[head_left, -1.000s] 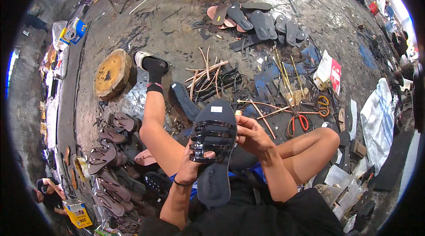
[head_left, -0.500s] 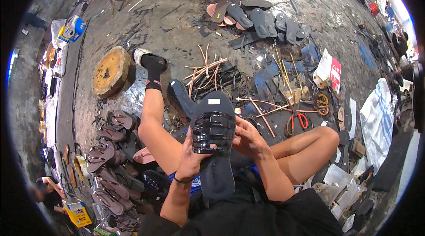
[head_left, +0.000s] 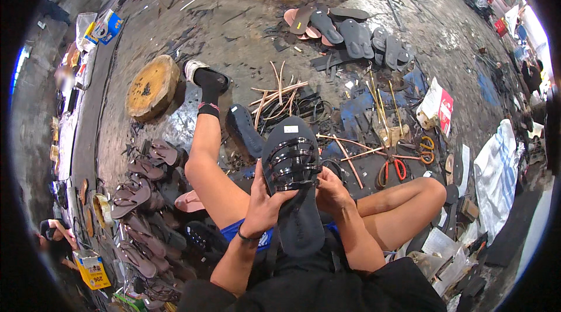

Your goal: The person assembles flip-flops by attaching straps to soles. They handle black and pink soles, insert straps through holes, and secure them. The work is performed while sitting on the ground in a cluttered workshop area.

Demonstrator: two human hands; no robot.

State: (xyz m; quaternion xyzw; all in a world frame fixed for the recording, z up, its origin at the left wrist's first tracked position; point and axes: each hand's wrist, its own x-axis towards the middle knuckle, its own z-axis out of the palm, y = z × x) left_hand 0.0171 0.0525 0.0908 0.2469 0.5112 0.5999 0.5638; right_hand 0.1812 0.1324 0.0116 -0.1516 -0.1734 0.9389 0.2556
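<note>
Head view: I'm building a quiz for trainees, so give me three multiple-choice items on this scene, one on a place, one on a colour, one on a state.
1. Where does the round wooden block lie?
A. On the floor, left of the outstretched leg
B. On the person's lap
C. Beside the scissors

2. What colour is the sandal that is held?
A. White
B. Black
C. Pink

3. How is that sandal held?
A. By the left hand alone
B. By neither hand, it lies on the floor
C. By both hands, strap side up

Answers:
1 A: the wooden block lies on the floor left of the leg.
2 B: the sandal is black, sole and straps.
3 C: the left hand and right hand grip its sides, straps on top.
</note>
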